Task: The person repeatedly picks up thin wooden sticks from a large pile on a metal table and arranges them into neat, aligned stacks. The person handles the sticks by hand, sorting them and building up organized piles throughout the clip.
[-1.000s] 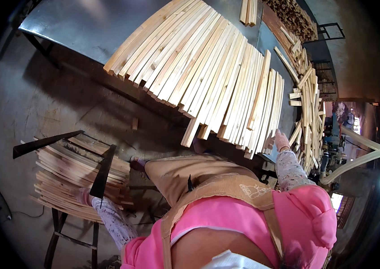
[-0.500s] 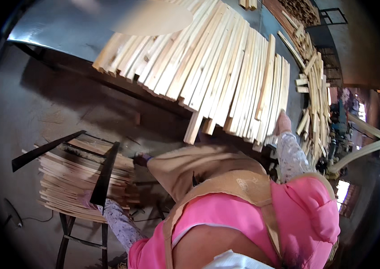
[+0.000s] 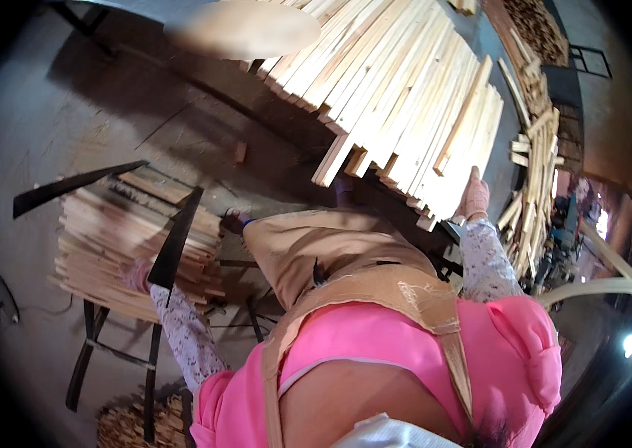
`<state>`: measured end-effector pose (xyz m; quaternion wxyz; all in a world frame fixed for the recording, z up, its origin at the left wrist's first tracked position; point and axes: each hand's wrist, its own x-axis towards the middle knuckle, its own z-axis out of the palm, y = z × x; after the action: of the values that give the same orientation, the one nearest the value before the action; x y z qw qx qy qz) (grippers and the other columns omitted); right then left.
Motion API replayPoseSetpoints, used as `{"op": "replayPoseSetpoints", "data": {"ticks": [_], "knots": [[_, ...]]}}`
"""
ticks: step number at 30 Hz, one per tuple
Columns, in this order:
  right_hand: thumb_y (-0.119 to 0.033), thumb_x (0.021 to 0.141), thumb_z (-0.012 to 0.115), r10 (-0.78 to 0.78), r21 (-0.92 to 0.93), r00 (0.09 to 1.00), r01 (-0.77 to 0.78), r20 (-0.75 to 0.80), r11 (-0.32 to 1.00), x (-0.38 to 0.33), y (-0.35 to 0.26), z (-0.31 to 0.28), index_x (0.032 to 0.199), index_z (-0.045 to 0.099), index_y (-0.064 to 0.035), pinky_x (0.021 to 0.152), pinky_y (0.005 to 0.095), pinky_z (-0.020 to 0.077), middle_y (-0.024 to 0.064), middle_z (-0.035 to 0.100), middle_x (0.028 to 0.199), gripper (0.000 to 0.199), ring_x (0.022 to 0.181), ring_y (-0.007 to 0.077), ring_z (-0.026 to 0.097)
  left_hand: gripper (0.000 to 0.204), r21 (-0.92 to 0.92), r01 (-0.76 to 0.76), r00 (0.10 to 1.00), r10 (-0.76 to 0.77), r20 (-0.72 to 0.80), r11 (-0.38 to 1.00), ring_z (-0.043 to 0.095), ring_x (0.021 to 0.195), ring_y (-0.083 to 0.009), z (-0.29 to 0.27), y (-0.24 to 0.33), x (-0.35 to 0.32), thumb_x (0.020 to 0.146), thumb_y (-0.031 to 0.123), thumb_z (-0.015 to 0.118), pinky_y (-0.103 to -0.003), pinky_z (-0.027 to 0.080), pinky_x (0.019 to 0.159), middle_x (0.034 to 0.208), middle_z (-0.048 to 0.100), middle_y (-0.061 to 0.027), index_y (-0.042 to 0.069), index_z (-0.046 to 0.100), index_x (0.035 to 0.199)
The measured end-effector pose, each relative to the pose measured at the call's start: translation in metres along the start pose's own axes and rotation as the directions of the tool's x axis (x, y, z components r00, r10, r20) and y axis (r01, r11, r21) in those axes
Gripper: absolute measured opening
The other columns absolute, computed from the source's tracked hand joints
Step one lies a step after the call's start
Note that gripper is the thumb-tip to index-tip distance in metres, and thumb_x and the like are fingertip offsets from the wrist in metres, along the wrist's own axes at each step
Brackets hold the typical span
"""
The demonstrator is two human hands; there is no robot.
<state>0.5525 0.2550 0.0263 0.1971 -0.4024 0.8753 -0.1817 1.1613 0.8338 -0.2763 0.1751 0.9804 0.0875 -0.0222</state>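
A broad row of pale wooden strips [image 3: 398, 97] lies side by side on the metal table [image 3: 511, 142], their near ends uneven. At the row's right end, my right hand [image 3: 473, 198] rests with fingers stretched out along the outermost strips. Down to my left, a second stack of wooden strips [image 3: 99, 246] sits in a black metal rack [image 3: 176, 243] with upright bars and legs. My left hand [image 3: 136, 276] touches the near side of this stack, close to one bar. Its fingers are blurred against the wood, so their grip is unclear.
Loose wooden pieces [image 3: 529, 201] are heaped along the right, beyond the table. A small block [image 3: 240, 153] lies on the floor. More cut wood [image 3: 144, 418] is piled low at the left. A blurred pale oval [image 3: 241, 30] covers part of the table's top left.
The whole view has shifted, with the table now higher and further right. My left hand stays at the racked stack and my right hand at the row's end, its fingers now showing more plainly.
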Motion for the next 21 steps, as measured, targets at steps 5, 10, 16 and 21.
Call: {"op": "replayPoseSetpoints", "data": {"ticks": [5,10,16,21], "knots": [[-0.066,0.097,0.064,-0.182,0.041,0.978,0.178,0.101,0.983,-0.006,0.008,-0.012,0.139,0.06,0.0167,0.103,0.0479,0.0524,0.0292,0.07,0.133,0.093,0.125,0.0383,0.066,0.055,-0.015,0.002,0.999,-0.002,-0.044,1.0,0.062,0.128,-0.0383,-0.023,0.012,-0.031,0.101,0.035,0.062,-0.042,0.044,0.118,0.137,0.066,-0.0252,-0.007,0.062,0.138],[-0.072,0.096,0.065,-0.239,0.071,0.965,0.232,0.106,0.97,0.021,0.004,0.005,0.127,0.066,0.0146,0.1,0.0422,0.0513,0.022,0.072,0.118,0.092,0.109,0.0309,0.066,0.072,-0.162,0.117,0.991,-0.106,0.075,0.98,0.043,0.154,-0.0387,-0.033,0.019,-0.04,0.104,0.043,0.058,-0.04,0.031,0.128,0.166,0.048,-0.0246,-0.005,0.049,0.158],[-0.064,0.095,0.075,-0.549,0.055,0.818,0.549,0.168,0.834,-0.009,-0.072,0.037,0.098,0.067,0.0063,0.081,0.0364,0.0539,0.0114,0.069,0.091,0.07,0.086,0.0207,0.063,0.075,0.006,0.125,0.992,-0.125,0.005,0.992,0.037,0.161,-0.0313,-0.064,0.007,-0.056,0.11,0.046,0.052,-0.043,0.029,0.131,0.173,0.038,-0.025,-0.003,0.039,0.165],[-0.057,0.092,0.081,-0.558,0.192,0.775,0.524,0.296,0.83,-0.022,-0.139,0.088,0.099,0.063,0.007,0.086,0.0386,0.0534,0.016,0.069,0.099,0.067,0.091,0.0239,0.061,0.063,-0.468,-0.216,0.901,-0.009,-0.433,0.857,0.05,0.15,-0.0295,-0.18,0.083,-0.105,0.111,0.033,0.054,-0.046,0.042,0.125,0.164,0.047,-0.0239,-0.005,0.042,0.161]]}}
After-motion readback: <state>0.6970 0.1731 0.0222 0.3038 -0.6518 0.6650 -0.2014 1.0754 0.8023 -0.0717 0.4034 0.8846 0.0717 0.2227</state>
